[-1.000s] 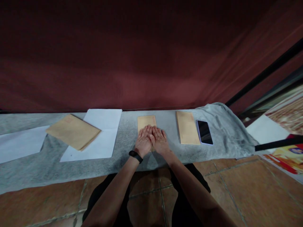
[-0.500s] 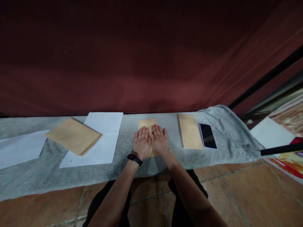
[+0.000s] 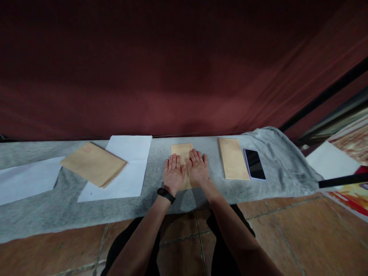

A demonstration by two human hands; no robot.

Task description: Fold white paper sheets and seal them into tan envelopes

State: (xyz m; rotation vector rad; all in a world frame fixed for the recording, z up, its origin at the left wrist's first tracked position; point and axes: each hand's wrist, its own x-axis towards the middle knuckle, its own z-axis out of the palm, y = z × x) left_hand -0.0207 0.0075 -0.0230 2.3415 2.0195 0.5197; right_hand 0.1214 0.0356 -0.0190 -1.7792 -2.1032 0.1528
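Observation:
A brown paper envelope (image 3: 183, 148) lies on the grey cloth in front of me, its middle partly covered by my hands. My left hand (image 3: 173, 174) rests flat on its left side, fingers stretched out and pointing away from me. On its right side my right hand (image 3: 198, 166) also lies flat, fingers extended. A narrow strip of the envelope shows between the two hands. A black band (image 3: 166, 194) circles my left wrist. To the right lies a neat stack of brown envelopes (image 3: 234, 159), which neither hand touches.
A phone (image 3: 254, 164) lies beside the stack. At left, more brown envelopes (image 3: 93, 164) overlap a creased white sheet (image 3: 130, 178), with another white sheet (image 3: 28, 180) farther left. Grey cloth (image 3: 207, 199) covers the narrow surface, backed by a dark red curtain (image 3: 172, 111). Tiled floor (image 3: 287, 222) lies below.
My hands have slid slightly apart across the envelope, showing more of it between them. The whole view has shifted a little.

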